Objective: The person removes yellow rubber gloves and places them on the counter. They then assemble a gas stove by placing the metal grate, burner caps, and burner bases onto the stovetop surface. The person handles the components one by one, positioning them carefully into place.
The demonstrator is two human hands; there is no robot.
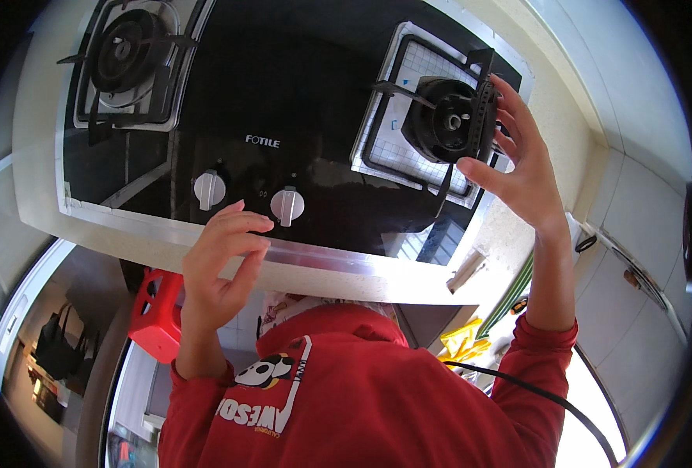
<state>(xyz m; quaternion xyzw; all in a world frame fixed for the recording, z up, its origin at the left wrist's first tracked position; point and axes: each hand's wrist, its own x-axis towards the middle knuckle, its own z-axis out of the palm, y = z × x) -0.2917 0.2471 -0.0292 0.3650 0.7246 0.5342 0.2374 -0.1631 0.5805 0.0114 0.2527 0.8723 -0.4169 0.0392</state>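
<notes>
Two hands of mine over the hob, one loaded. Right hand, at 2 o'clock in view: half open, thumb at the near end, fingers wrapped round the far end, apparently gripping the black pan support by its outer side. Support sits at the right burner, against its 3 o'clock side; looks tilted. Can't tell if it's fully clear of the tray.

Left hand, at 8–9 o'clock: loosely curled, gap between thumb and fingers, nothing in it, near the front edge of the hob. No second hold on the support, then.

Risks, my judgement. Support slips: one-handed, fingertip-style grip on a narrow edge; it could drop onto the black glass and chip it. Support arms at 10 and 6 o'clock of the burner could snag the burner head and shift it, if I pull sideways. They could also scrape or tear the white gridded liner beneath. Left fingertips hang just by the right knob; a careless drop of the wrist could nudge it. Black cable at 4 o'clock, by my right sleeve, could catch if that arm swings back.
</notes>
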